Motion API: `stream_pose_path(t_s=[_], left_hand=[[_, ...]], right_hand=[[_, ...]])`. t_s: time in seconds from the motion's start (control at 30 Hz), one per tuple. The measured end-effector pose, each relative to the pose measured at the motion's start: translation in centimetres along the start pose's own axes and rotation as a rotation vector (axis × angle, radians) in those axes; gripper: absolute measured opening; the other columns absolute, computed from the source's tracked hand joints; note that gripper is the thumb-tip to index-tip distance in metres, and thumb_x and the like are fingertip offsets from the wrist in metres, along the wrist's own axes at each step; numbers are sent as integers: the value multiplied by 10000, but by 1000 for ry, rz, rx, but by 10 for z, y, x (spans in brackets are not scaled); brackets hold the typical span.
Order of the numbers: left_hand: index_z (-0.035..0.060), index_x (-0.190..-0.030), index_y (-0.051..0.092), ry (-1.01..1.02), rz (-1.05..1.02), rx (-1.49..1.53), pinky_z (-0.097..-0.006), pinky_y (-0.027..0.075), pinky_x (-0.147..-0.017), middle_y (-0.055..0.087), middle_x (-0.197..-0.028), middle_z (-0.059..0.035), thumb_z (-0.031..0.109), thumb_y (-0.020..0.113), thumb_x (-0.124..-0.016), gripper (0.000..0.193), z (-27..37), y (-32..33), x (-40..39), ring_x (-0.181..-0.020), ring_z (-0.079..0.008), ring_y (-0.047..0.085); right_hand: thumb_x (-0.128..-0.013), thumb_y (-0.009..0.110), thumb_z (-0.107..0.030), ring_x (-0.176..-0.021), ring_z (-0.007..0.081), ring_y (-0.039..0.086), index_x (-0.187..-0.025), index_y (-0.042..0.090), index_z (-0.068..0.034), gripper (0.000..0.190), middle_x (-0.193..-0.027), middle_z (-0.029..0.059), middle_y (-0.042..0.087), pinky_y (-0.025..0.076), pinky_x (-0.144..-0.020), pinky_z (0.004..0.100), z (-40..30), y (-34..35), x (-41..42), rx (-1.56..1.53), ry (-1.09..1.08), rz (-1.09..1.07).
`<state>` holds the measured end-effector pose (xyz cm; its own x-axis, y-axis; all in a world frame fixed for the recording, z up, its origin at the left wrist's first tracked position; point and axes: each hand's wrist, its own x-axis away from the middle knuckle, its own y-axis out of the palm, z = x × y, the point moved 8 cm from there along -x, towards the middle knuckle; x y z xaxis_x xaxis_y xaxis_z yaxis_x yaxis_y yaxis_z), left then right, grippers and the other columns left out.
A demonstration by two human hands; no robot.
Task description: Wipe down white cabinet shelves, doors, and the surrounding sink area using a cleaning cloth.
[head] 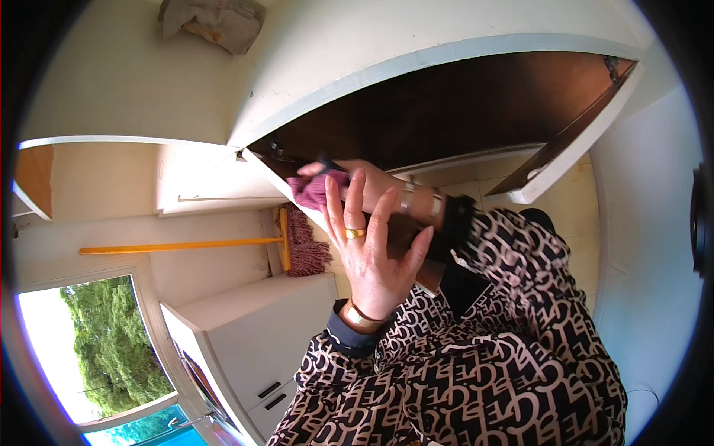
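A crumpled purple cloth (310,191) is gripped in my right hand (360,177), which is blurred and partly covered by my other hand. In front of it in the view, my left hand (374,256) has its fingers spread, palm facing away, a gold ring on one finger. Whether those fingertips touch anything is hard to tell. Both hands are at the left door (266,163) of a cupboard (413,111) with a dark brown interior and a pale frame. Its right door (574,131) stands swung outward.
A mop (184,246) with an orange handle and purple strands leans beyond the left door. White drawers (251,340) stand at lower left, near a window (114,340). A greyish bag (215,23) is at the top, and tiled floor (569,217) shows at right.
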<state>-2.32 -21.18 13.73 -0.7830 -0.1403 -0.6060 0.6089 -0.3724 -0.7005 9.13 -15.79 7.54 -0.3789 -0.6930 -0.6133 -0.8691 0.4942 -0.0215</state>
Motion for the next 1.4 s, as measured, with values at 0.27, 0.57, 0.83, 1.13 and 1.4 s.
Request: stream_pose_path(t_s=[0.27, 0.57, 0.83, 1.13, 1.4], left_hand=[[47, -1245, 595, -52, -88, 3, -548, 212, -1142, 386, -1492, -191, 158, 791, -749, 545, 36, -14, -13, -1445, -434, 207], [31, -638, 639, 17, -222, 87, -405, 469, -835, 695, -725, -59, 110, 692, -827, 211, 24, 7, -10, -637, -243, 632], [23, -578, 578, 37, -300, 13, -348, 403, -658, 612, -597, -64, 71, 696, -810, 265, 14, 14, -11, -557, -252, 574], [35, -622, 615, -12, -365, -73, -342, 410, -645, 601, -603, -62, 117, 703, -836, 245, 6, 14, -24, -544, -252, 505], [29, -745, 666, 5, -482, -126, -333, 438, -545, 600, -628, -78, 137, 723, -827, 148, 12, 29, -16, -572, -255, 572]], right_hand=[[-857, 587, -174, -849, 359, 680, -1119, 666, -56, 298, -935, 225, 698, 523, -758, 439, 101, 5, -71, 320, 274, 26], [-952, 543, -322, -1113, 304, 622, -1214, 634, -71, 375, -1179, 182, 661, 473, -967, 384, 112, -44, 108, 448, 735, -6], [-994, 496, -356, -1291, 272, 497, -1345, 547, -89, 444, -1406, 152, 520, 406, -1062, 362, 50, -16, 97, -207, 417, -38], [-899, 630, -206, -1135, 256, 580, -1057, 610, -71, 209, -1219, 109, 619, 454, -987, 379, 113, -50, 196, 203, 675, 82], [-848, 683, -216, -961, 278, 606, -1020, 572, -59, 258, -1006, 110, 608, 473, -836, 374, -36, -25, 144, 57, 281, 81]])
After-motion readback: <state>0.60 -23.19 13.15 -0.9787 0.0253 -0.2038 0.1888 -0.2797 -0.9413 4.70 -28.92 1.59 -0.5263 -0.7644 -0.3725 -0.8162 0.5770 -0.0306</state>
